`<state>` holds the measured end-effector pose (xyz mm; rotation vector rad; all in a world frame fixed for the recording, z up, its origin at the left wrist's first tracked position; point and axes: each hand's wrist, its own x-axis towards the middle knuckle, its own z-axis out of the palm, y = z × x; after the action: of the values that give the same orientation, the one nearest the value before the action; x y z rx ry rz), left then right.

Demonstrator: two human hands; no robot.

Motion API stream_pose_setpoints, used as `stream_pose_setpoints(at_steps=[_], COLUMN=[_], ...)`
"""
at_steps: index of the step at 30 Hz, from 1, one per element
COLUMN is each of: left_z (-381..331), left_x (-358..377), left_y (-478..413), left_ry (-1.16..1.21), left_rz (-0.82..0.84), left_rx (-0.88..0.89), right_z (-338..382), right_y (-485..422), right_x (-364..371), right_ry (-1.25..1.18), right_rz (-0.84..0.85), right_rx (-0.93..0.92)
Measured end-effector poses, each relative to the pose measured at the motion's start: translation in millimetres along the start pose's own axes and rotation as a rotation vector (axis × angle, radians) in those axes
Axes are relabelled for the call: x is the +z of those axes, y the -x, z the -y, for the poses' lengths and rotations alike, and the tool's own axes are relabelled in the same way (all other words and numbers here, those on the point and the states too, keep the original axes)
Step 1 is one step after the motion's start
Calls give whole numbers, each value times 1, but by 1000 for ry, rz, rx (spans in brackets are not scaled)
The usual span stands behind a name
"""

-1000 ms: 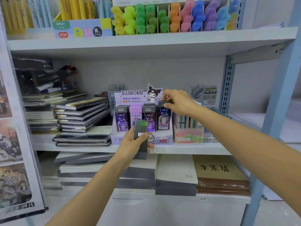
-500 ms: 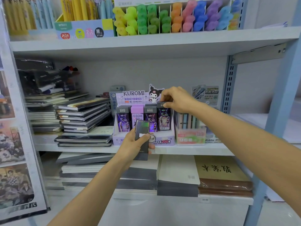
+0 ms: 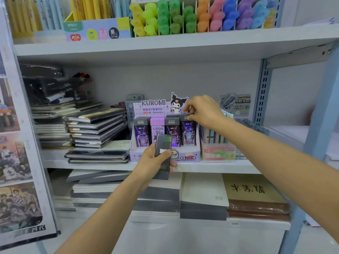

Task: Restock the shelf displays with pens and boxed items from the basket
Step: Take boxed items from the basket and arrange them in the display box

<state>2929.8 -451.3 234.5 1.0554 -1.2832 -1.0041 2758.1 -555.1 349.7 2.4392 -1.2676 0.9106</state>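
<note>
A purple Kuromi display box [image 3: 183, 158] stands on the middle shelf with a front row of small boxed items. My right hand [image 3: 203, 111] pinches the top of the rightmost dark purple box [image 3: 188, 132] in that row. My left hand [image 3: 154, 162] grips a dark slim box with a shiny face [image 3: 162, 145], upright in front of the display. The basket is out of view.
Stacks of dark notebooks [image 3: 95, 129] lie left of the display. A pastel lead display [image 3: 218, 151] stands to its right. Coloured highlighters [image 3: 198, 15] and pens [image 3: 91, 8] fill the upper shelf. Books [image 3: 203, 197] lie on the lower shelf. A blue shelf post [image 3: 319, 143] rises at right.
Both hands stay almost where they were. My right hand still pinches the rightmost box's top, and my left still holds the slim box.
</note>
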Motion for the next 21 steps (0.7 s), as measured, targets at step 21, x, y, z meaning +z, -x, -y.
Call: stream_pose_setpoints(at_steps=[21], left_z=[-50], left_x=[11], left_y=[28], left_ry=[13], left_rz=[-40], left_rx=[18], right_z=[22], right_y=[61], right_x=[-28], right_ry=[-814], right_rz=[79], right_rx=[60])
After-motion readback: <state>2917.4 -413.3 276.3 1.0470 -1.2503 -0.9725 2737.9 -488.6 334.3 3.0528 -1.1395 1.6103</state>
